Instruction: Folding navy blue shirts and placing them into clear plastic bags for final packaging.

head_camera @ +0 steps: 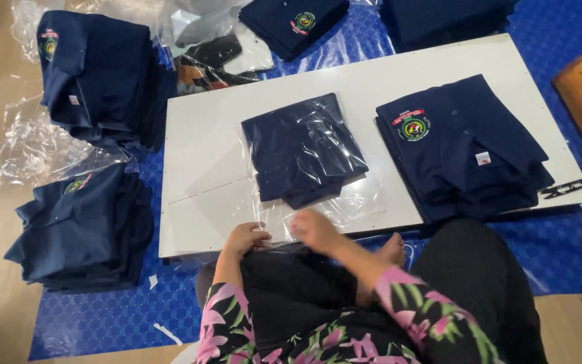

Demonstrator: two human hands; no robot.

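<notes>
The folded navy shirt (302, 149) lies inside its clear plastic bag (318, 202) at the middle of the white board (200, 202), open end toward me so I can work the flap. My left hand (247, 237) pinches the bag's near edge, fingers closed on the film to keep it taut. My right hand (314, 229) rests on the same edge; it is blurred, so I cannot tell its fingers' set. An unbagged stack of shirts (463, 152) waits just right, black snips (564, 189) beside it; more piles (85, 229) sit on the blue mat (560, 249).
</notes>
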